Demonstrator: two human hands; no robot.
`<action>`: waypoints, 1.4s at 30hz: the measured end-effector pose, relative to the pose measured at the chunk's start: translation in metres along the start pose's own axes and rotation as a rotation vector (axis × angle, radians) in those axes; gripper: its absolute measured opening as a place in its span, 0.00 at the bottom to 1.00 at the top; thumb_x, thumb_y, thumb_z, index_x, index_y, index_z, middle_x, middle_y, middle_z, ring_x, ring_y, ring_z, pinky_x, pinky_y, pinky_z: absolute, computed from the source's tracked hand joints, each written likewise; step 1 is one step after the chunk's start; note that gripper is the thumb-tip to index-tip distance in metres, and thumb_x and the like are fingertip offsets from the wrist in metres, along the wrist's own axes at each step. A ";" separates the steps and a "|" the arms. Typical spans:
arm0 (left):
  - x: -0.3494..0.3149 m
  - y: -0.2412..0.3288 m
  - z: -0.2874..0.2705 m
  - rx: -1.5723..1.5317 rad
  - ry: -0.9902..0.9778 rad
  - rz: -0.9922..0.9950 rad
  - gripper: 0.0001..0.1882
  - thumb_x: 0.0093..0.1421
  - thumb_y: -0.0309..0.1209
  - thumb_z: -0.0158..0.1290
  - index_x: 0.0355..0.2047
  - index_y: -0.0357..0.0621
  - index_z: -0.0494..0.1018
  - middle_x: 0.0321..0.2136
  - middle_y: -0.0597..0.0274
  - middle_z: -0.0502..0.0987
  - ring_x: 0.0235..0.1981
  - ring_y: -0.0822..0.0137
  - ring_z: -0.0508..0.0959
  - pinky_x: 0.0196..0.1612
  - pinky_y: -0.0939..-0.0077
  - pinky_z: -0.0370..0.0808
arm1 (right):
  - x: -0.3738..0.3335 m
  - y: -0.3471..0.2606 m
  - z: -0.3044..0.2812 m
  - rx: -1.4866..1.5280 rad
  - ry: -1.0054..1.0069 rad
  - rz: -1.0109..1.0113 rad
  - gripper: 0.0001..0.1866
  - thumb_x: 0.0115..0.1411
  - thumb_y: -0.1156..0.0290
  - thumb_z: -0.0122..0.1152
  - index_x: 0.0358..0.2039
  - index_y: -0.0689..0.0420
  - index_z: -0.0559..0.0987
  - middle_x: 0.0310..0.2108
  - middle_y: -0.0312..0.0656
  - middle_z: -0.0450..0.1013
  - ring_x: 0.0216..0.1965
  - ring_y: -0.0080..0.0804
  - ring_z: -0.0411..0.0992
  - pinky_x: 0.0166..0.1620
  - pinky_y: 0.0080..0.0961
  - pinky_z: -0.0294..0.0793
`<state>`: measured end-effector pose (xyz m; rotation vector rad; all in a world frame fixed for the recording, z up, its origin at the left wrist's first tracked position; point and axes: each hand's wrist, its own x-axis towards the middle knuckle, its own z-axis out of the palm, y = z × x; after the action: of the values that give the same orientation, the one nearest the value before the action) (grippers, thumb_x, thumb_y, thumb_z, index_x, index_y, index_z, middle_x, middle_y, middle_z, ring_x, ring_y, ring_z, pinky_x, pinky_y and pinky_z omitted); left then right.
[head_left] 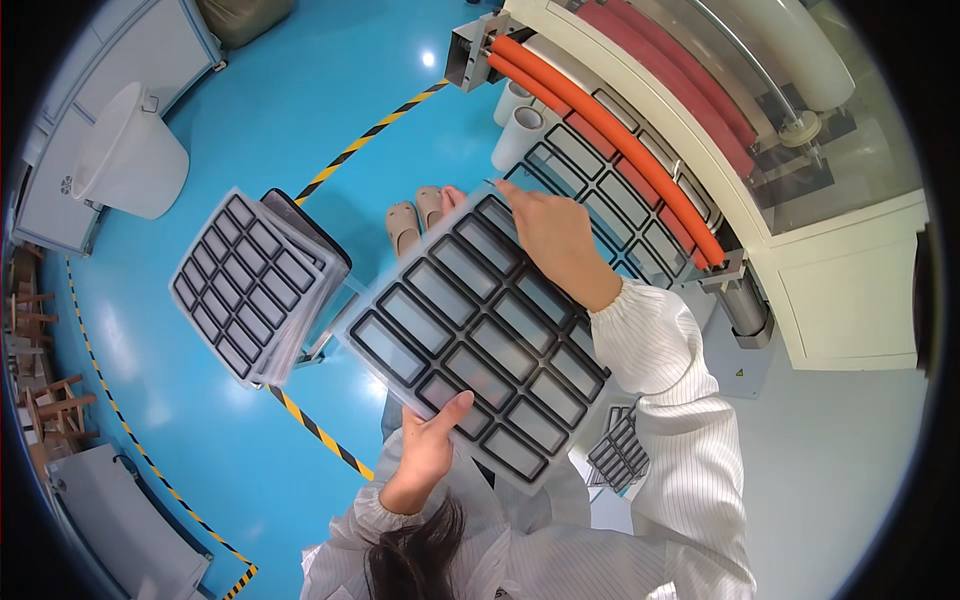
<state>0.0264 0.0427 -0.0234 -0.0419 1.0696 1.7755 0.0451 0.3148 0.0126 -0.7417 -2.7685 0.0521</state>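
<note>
A translucent sheet point(497, 322) printed with a grid of black-outlined rectangles lies tilted across my front. My left hand point(428, 452) grips its near left edge, thumb on top and the other fingers underneath. My right hand point(553, 238) is at the far edge with its fingers closed. A tiny dark tip shows past those fingertips; what it belongs to is hidden. Just beyond, a similar gridded web point(590, 185) runs up to orange rollers point(625, 140) on the machine. Whether sheet and web are joined beneath my right hand I cannot tell.
A stack of gridded sheets point(245, 280) rests on a stand at left. White rolls point(520, 135) stand beside the machine point(850, 290). More gridded pieces point(620, 455) lie below my right arm. A white bin point(135, 155) is far left. Striped tape point(370, 140) marks the blue floor.
</note>
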 end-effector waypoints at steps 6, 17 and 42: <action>-0.012 0.002 -0.009 -0.027 0.047 0.017 0.19 0.52 0.20 0.57 0.45 0.41 0.68 0.37 0.66 0.74 0.38 0.72 0.73 0.43 0.77 0.70 | -0.023 -0.009 -0.024 0.026 -0.027 -0.034 0.19 0.54 0.75 0.53 0.48 0.52 0.74 0.20 0.42 0.71 0.22 0.42 0.71 0.25 0.36 0.70; -0.026 0.009 -0.027 -0.057 0.000 -0.021 0.21 0.53 0.21 0.52 0.49 0.38 0.65 0.39 0.59 0.74 0.42 0.65 0.75 0.45 0.72 0.72 | -0.204 0.005 -0.117 -0.076 -0.258 0.140 0.20 0.50 0.79 0.54 0.46 0.55 0.75 0.20 0.43 0.71 0.23 0.41 0.70 0.25 0.35 0.70; 0.017 0.000 -0.001 -0.062 -0.076 0.012 0.24 0.53 0.25 0.53 0.50 0.34 0.63 0.43 0.50 0.74 0.44 0.58 0.75 0.48 0.66 0.73 | -0.206 0.016 -0.147 0.639 -0.208 0.431 0.21 0.56 0.84 0.49 0.50 0.58 0.74 0.32 0.46 0.75 0.28 0.31 0.73 0.34 0.24 0.73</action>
<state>0.0179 0.0544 -0.0320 -0.0057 0.9620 1.8066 0.2646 0.2214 0.1002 -1.1564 -2.4633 1.0878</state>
